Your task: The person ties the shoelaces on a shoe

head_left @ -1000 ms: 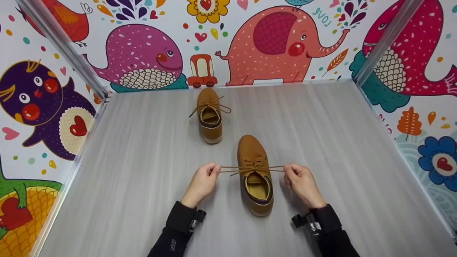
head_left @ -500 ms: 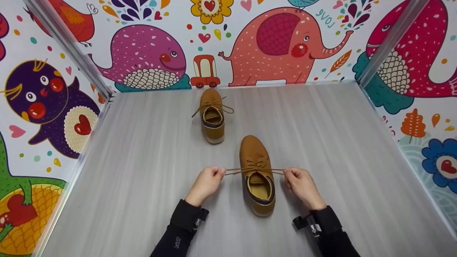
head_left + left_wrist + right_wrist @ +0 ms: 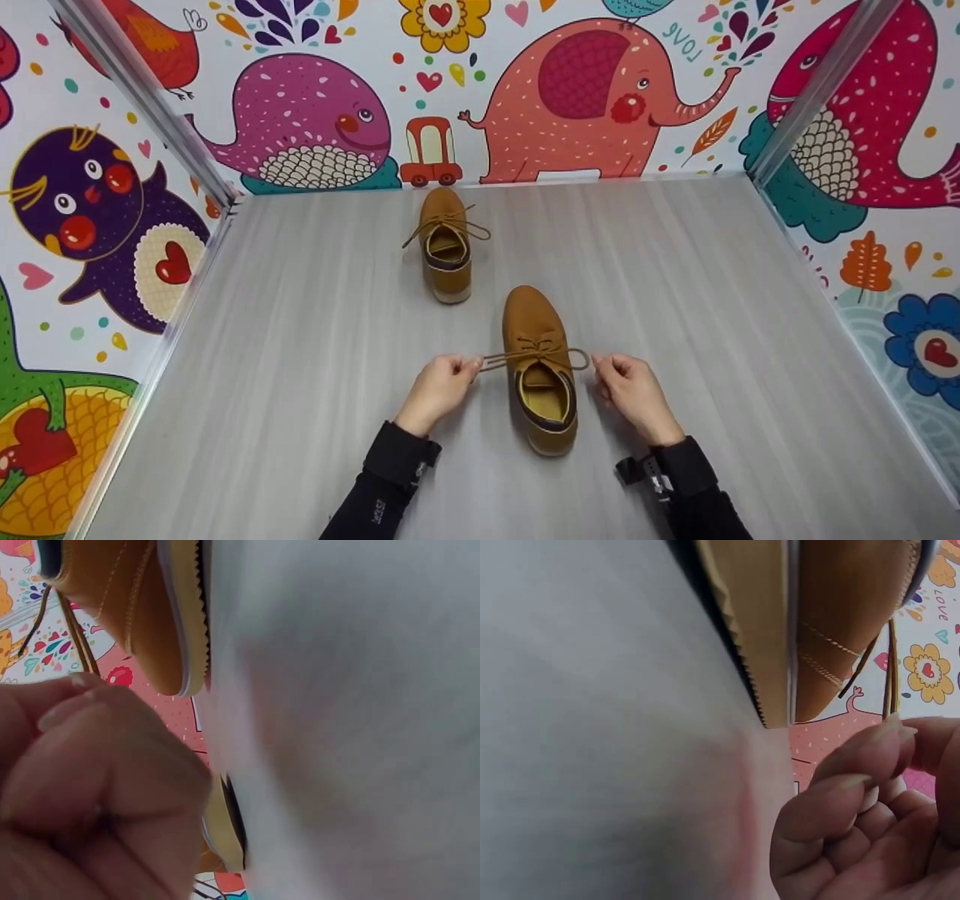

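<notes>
A tan lace-up shoe (image 3: 531, 315) stands on the grey floor between the hands, toe pointing away. Its brown shoelace (image 3: 536, 352) is tied in a bow over the tongue. To the left of the shoe, the left hand (image 3: 441, 384) pinches the left loop, whose two strands run side by side to the fingertips. The right loop (image 3: 581, 359) stands out rounded and slack. Just beyond its end is the right hand (image 3: 630, 386), fingers loosely curled, thumb and forefinger close together. In the right wrist view lace strands (image 3: 890, 667) run up to the fingertips (image 3: 891, 727).
The matching tan shoe (image 3: 450, 279), its lace also tied in a bow, stands farther back, slightly left. A wall with painted animals (image 3: 577, 90) closes off the far side, with similar panels left and right. Metal strips (image 3: 161, 112) mark the corners.
Both loops were stretched taut between the hands. The right loop has slackened and rounded, coming away from the right fingertips. The left hand has moved slightly right, towards the shoe.
</notes>
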Action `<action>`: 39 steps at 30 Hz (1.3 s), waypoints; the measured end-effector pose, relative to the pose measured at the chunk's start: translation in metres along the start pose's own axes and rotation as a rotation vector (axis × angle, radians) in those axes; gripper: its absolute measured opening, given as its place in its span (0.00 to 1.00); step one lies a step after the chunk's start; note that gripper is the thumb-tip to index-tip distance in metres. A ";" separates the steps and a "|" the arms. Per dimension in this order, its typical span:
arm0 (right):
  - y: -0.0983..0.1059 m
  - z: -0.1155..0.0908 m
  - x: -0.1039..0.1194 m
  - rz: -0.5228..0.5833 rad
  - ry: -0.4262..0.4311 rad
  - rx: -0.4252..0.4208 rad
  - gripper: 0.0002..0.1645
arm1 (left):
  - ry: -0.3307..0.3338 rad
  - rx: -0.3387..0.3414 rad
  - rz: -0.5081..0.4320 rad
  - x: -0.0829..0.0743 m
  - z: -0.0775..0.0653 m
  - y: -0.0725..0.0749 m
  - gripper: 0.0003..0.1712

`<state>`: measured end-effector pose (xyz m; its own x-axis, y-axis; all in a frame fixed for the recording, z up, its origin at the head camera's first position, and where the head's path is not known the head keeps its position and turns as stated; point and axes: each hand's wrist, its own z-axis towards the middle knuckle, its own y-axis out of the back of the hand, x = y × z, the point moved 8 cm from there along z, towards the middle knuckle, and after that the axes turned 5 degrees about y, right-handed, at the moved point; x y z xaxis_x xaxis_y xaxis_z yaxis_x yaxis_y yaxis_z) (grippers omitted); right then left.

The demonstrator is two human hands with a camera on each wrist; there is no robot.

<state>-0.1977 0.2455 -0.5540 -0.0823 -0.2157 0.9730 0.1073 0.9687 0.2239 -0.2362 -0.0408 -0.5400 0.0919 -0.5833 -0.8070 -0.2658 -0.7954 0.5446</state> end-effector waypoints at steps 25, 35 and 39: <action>-0.029 -0.072 0.031 -0.321 0.261 0.210 0.40 | -0.172 0.143 0.055 -0.041 -0.065 -0.037 0.49; -0.041 -0.083 0.032 -0.442 0.306 0.166 0.50 | -0.198 0.137 0.016 -0.041 -0.065 -0.057 0.52; -0.040 -0.081 0.033 -0.451 0.301 0.167 0.50 | -0.195 0.143 0.014 -0.042 -0.061 -0.059 0.52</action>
<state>-0.1248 0.1893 -0.5266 0.2055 -0.6143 0.7619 -0.0335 0.7736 0.6328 -0.1660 0.0208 -0.5245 -0.0958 -0.5407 -0.8357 -0.3998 -0.7480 0.5298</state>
